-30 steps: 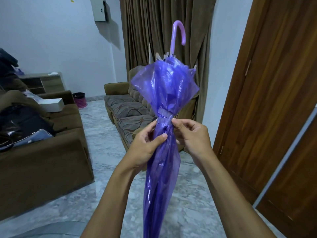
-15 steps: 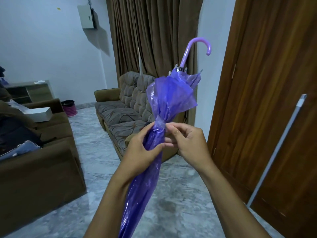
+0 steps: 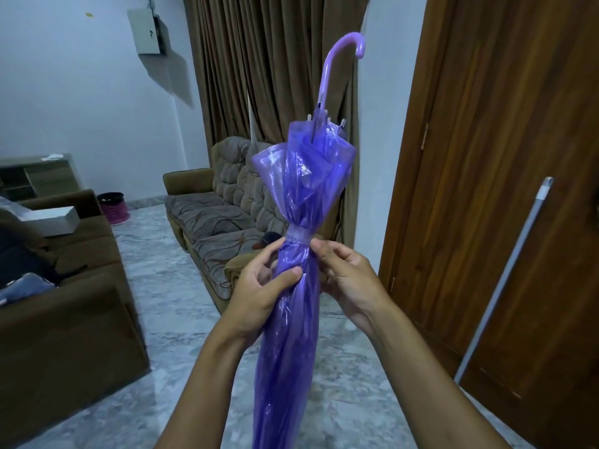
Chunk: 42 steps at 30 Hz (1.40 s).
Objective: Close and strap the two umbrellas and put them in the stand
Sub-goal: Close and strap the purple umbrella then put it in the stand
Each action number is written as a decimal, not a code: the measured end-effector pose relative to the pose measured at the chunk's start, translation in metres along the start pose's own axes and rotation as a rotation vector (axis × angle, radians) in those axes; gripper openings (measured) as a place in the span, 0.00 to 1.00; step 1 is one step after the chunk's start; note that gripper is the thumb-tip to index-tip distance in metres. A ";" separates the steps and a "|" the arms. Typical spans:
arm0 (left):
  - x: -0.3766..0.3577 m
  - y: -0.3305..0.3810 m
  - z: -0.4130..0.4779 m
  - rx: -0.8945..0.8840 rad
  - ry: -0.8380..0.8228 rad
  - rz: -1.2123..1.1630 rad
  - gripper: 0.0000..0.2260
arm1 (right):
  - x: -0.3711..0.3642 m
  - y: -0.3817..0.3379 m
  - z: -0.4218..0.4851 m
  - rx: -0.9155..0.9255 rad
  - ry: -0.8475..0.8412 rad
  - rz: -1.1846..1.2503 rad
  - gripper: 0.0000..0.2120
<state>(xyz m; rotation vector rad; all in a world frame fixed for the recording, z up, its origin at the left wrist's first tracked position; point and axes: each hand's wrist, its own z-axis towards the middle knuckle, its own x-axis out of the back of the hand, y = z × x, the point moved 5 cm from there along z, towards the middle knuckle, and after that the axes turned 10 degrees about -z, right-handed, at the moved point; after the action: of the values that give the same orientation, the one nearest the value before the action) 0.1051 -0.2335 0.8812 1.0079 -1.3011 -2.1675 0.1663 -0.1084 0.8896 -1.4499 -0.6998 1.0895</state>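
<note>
1. Dim, bluish indoor light; centre sharp.
2. Wall box (image 3: 145, 32) at 10 o'clock throws a hard shadow toward 4 o'clock.
3. Small glints on umbrella (image 3: 287, 322).
4. Wide-angle bowing on door (image 3: 502, 157) at 3 o'clock.

A grey marbled floor (image 3: 181, 319) carries the furniture. At the near left stands a brown sofa (image 3: 64, 335); a white box (image 3: 55, 218) lies on its far arm, and a dark bag (image 3: 22, 260) and a bluish bundle (image 3: 22, 286) lie on its seat. Farther off, in the middle, stands a patterned sofa (image 3: 207, 218), with a small dark thing (image 3: 270, 238) on its near cushion, too hidden to name. At the far left a low shelf unit (image 3: 48, 176) stands by the wall, with a white scrap (image 3: 53, 156) on top; a pink and black basket (image 3: 113, 205) sits on the floor just right of it. At the right a grey pole (image 3: 505, 277) has its foot on the floor and leans on the wooden door (image 3: 486, 157).
</note>
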 end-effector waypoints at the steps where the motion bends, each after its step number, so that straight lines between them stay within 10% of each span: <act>1: -0.001 -0.001 0.000 0.016 -0.013 -0.022 0.26 | -0.001 -0.001 -0.001 -0.011 -0.015 0.038 0.17; 14: -0.009 0.020 0.001 -0.175 0.031 0.416 0.24 | 0.002 -0.036 -0.013 0.331 0.295 -0.335 0.07; 23: -0.001 0.023 0.004 -0.234 0.080 0.428 0.28 | -0.009 -0.037 -0.007 0.430 0.151 -0.495 0.03; 32: 0.008 0.021 0.007 -0.093 -0.020 0.022 0.23 | -0.013 -0.032 -0.001 0.237 -0.019 -0.088 0.05; 42: 0.011 0.008 0.005 0.045 -0.084 -0.162 0.21 | -0.009 -0.029 -0.001 0.267 0.060 -0.241 0.11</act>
<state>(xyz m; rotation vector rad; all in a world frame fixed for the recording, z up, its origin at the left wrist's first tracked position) 0.0936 -0.2414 0.8853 1.0844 -1.3543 -2.3331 0.1682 -0.1118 0.9199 -1.1337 -0.6413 0.9105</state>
